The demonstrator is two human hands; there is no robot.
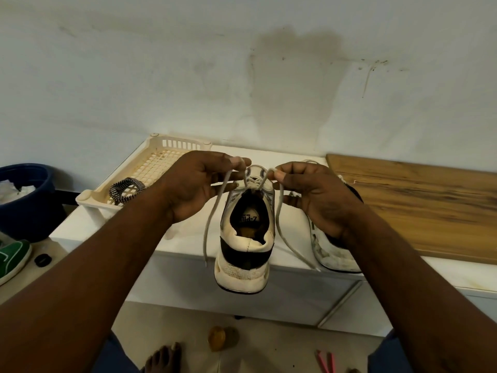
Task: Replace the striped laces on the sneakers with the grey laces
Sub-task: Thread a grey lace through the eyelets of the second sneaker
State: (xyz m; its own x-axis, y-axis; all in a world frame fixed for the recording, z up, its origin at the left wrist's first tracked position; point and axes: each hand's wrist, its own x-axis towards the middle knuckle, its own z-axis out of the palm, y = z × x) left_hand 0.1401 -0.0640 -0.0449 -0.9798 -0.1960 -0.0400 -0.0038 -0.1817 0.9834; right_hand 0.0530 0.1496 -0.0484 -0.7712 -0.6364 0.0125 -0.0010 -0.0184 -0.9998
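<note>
Two hands: I saw the left hand [199, 184] and the right hand [314, 195] raised over the white counter [188, 246]. Each pinched one strand of the pale grey lace [212, 216] between thumb and forefinger, with the other fingers loosely curled.
Lace path: it ran through the top eyelets, and both loose ends hung down on either side of the heel.
Near shoe: the off-white sneaker [246, 238] with a black heel band pointed its heel at me and jutted past the counter's front edge. I could not tell whether it rested there or hung from the lace.
Other shoe: the second white sneaker [328, 251] lay just to its right, partly hidden behind the right hand.
Old lace: the black-and-white striped lace [126, 188] lay coiled in the cream plastic slotted tray [88, 196] at the counter's left.
Surroundings: a brown wooden board [419, 205] lay on the right, and a dark blue bucket [27, 205] and a green shoe [13, 257] sat at the far left.
</note>
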